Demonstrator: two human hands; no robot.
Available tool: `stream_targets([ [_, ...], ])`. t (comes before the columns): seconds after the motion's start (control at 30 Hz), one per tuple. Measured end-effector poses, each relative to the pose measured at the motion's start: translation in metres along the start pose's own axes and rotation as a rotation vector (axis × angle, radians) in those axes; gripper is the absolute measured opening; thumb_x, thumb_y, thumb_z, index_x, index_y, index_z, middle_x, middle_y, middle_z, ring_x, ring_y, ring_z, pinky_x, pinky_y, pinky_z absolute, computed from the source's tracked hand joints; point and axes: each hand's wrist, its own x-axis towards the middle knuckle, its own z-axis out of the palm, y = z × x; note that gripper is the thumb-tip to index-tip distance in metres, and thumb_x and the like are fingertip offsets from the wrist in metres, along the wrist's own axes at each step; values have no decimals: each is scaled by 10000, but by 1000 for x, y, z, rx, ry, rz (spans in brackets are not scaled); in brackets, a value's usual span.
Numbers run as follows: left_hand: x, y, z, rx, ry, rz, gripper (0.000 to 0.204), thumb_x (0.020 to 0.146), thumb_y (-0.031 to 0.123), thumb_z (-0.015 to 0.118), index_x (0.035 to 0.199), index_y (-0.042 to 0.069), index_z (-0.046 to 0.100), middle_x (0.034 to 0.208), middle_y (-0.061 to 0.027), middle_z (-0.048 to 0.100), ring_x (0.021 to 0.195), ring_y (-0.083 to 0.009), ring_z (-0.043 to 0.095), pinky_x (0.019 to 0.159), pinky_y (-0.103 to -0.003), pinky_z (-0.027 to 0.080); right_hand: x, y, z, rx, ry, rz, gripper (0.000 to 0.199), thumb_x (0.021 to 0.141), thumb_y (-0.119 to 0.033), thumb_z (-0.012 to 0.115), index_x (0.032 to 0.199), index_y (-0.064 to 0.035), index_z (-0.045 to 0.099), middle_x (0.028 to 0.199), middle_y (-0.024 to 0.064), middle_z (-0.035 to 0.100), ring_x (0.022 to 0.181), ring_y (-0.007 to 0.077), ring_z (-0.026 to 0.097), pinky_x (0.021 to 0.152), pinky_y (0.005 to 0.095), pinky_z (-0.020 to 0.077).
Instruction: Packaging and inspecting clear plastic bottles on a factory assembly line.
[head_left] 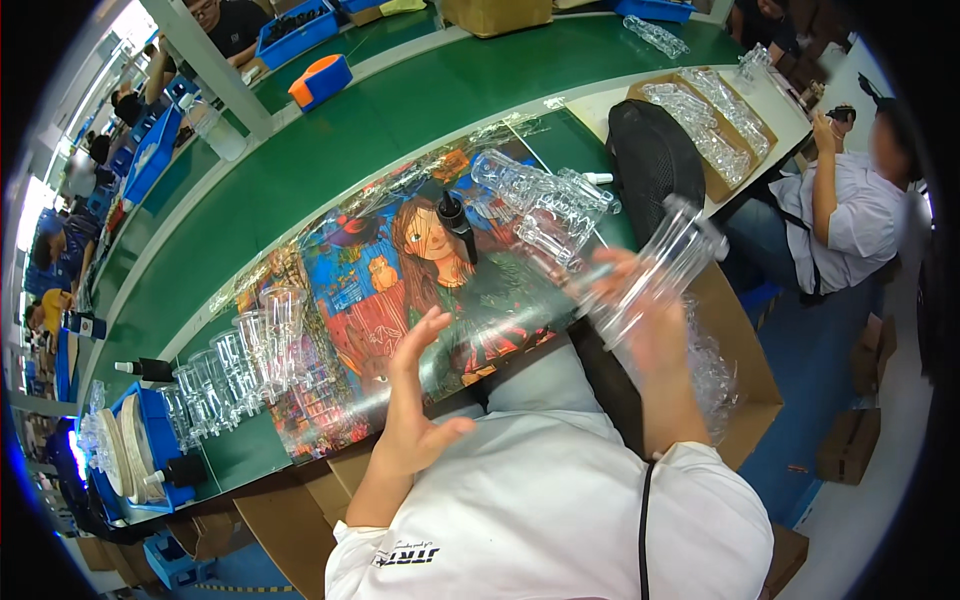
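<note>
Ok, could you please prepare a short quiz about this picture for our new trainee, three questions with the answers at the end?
1. Which hand of the person holds the clear vessel?
2. True or false: the row of clear vessels stands at the right end of the printed sheet.
3. Which colours has the rounded object near the top of the picture?
A) red and white
B) orange and blue
C) yellow and black

Key:
1. The right hand; the left hand is empty.
2. False; it stands toward the left end.
3. B
</note>
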Motion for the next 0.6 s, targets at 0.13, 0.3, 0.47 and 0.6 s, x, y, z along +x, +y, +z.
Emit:
stream_targets([
  [0.13, -3, -4, -5, -115, 120, -54, 796, 815, 440, 626, 1364, 13, 238, 1310, -207, 403, 1274, -321, 357, 1041, -451, 259, 18, -17, -35, 222, 55, 115, 528, 881, -267, 577, 1259, 60, 408, 1296, 251, 443, 1089, 281, 561, 898, 335, 476],
  [0.3, -4, -5, -5, -126, 170, -47, 718, 849, 388, 581, 1356, 6, 247, 1298, -205, 413, 1255, -310, 379, 1035, -444, 265, 40, 1, -37, 502, 45, 311, 606, 904, -291, 524, 1340, 67, 300, 1353, 306, 332, 1087, 245, 547, 842, 326, 502],
  [0.47, -6, -3, -5, -123, 171, -56, 680, 852, 337, 570, 1352, 5, 250, 1292, -206, 416, 1244, -304, 392, 1033, -441, 266, 67, 13, -29, 748, -71, 346, 679, 908, -301, 520, 1375, 79, 206, 1374, 300, 306, 1153, 267, 506, 830, 292, 507],
  [0.6, -5, -2, -5, -128, 179, -74, 664, 847, 317, 566, 1345, 1, 262, 1293, -209, 415, 1239, -303, 397, 1033, -444, 268, 73, 15, -23, 746, 18, 339, 696, 904, -314, 527, 1377, 80, 201, 1384, 292, 297, 1176, 272, 483, 853, 294, 495],
])
